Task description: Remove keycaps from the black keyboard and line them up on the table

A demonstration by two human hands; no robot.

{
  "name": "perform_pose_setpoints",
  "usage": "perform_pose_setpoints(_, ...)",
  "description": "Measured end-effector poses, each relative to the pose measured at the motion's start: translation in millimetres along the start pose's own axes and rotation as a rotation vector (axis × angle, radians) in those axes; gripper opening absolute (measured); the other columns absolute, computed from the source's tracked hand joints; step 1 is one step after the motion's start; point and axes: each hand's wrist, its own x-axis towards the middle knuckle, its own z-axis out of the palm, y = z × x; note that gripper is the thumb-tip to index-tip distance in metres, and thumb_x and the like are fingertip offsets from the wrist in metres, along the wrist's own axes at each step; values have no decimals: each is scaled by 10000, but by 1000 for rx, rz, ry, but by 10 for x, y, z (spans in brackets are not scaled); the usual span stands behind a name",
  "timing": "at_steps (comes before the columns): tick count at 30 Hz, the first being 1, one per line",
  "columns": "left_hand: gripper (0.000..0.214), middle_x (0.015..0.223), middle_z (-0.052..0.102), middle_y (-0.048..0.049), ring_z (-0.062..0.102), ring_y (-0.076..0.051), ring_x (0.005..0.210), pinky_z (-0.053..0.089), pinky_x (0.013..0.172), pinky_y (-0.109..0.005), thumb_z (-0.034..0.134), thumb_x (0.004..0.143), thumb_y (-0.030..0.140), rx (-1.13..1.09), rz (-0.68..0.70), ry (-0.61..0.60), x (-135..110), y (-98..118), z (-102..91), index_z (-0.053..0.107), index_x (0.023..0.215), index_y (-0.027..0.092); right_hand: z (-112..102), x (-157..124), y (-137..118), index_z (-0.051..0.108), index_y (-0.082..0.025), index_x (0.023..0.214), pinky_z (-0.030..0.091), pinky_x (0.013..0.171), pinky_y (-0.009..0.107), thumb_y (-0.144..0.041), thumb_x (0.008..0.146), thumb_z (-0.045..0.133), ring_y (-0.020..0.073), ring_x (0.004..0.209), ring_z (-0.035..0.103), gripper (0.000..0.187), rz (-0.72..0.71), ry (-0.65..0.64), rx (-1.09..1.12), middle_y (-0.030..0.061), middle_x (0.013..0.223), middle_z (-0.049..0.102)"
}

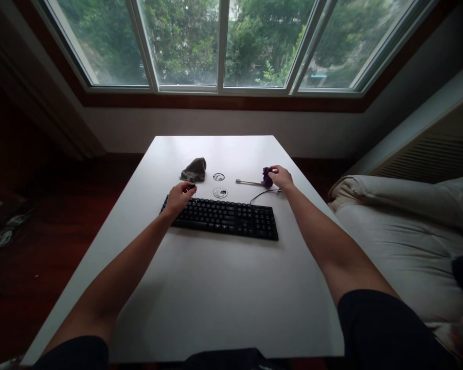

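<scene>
Keyboard (227,218), black and full-length, lies flat on the white desk (219,293), its left end just under the left hand (181,196) and its right end nearer the body than the right hand (281,177). The left hand is closed in a pinch on a small black piece (192,186) by the keyboard's far edge; whether the fingers also touch the keys, I cannot tell. The right hand has its fingertips closed on a purple bundle (267,178), apparently cloth.

From the bundle a thin rod (249,182) points toward the left hand; whether the two are joined is unclear. Between the hands sit two round discs (220,192), one beyond the other, and just beyond the left hand is a crumpled grey pouch (195,170). A black cord (263,193) curves from the keyboard toward the right hand.

The keyboard should be stiff and fairly light, best held by its two short ends, since the keys would give under pressure. The bundle looks soft and light, fine to pinch anywhere. The small piece is probably hard, light and easily dropped, so a fingertip hold suits it.
</scene>
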Motion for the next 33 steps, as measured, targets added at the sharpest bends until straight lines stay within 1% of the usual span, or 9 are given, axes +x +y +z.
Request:
perform_pose_setpoints(4, 326, 945, 760, -76, 684, -214, 888, 509, 838, -329, 686, 830, 478, -126, -61, -39, -97, -61, -138, 751, 945, 179, 149, -85, -18, 683, -201, 761, 360, 810, 345, -36, 684, 798, 165, 724, 454, 216, -24, -42, -58, 7, 743, 612)
perform_pose_setpoints(9, 298, 838, 725, -34, 655, -171, 751, 507, 740, -302, 743, 788, 418, -240, -102, -38, -149, -38, -97, 698, 965, 182, 512, -462, -333, 721, -207, 963, 410, 831, 364, -194, 808, 764, 190, 861, 525, 161, -187, -103, -21, 87, 1054, 658)
perform_pose_setpoints(11, 290, 803, 707, -21, 652, -168, 728, 503, 721, -299, 757, 779, 413, -286, -117, -31, -161, -15, -60, 664, 933, 185, 667, -729, -512, 737, -235, 962, 459, 798, 348, -282, 814, 778, 186, 825, 588, 161, -275, -248, 36, 48, 958, 699)
perform_pose_setpoints(14, 285, 773, 700, -17, 662, -179, 735, 500, 723, -305, 778, 769, 410, -276, -103, -41, -203, 22, 13, 646, 900, 194, 886, -1193, -727, 748, -280, 1077, 503, 828, 384, -376, 859, 730, 229, 887, 661, 238, -513, -678, 140, 30, 964, 747)
perform_pose_setpoints(16, 261, 769, 705, -19, 661, -187, 738, 497, 725, -310, 778, 776, 408, -202, -47, -82, -252, 49, 72, 664, 890, 204, 1010, -1457, -797, 736, -305, 1155, 512, 824, 372, -387, 896, 679, 229, 921, 680, 277, -587, -783, 143, 24, 1043, 758)
perform_pose_setpoints(21, 225, 841, 721, -36, 660, -203, 786, 503, 754, -325, 712, 853, 434, -40, 102, -139, -360, 110, 115, 711, 926, 221, 1165, -1720, -752, 745, -272, 1095, 463, 683, 314, -342, 898, 666, 184, 708, 634, 223, -635, -744, 9, -3, 803, 735)
perform_pose_setpoints(25, 263, 985, 725, -65, 658, -230, 907, 511, 867, -370, 630, 916, 437, 211, 183, -100, -287, 33, -157, 721, 1032, 219, 1104, -1664, -654, 738, -239, 971, 472, 679, 298, -344, 907, 642, 174, 700, 637, 156, -552, -804, 28, -4, 784, 732)
perform_pose_setpoints(29, 284, 1134, 702, -105, 614, -286, 1107, 438, 1070, -458, 564, 936, 395, 534, 190, 87, -98, -315, -576, 724, 1066, 201, 978, -1574, -561, 703, -230, 1118, 500, 728, 310, -344, 900, 619, 175, 713, 657, 259, -429, -792, 76, -3, 821, 748)
perform_pose_setpoints(33, 351, 1220, 706, -92, 610, -294, 1157, 443, 1093, -463, 596, 894, 396, 573, 81, -46, -10, -719, -811, 711, 1175, 218, 832, -1415, -447, 717, -220, 1036, 476, 729, 305, -336, 877, 602, 187, 755, 636, 228, -436, -644, -47, 8, 833, 738)
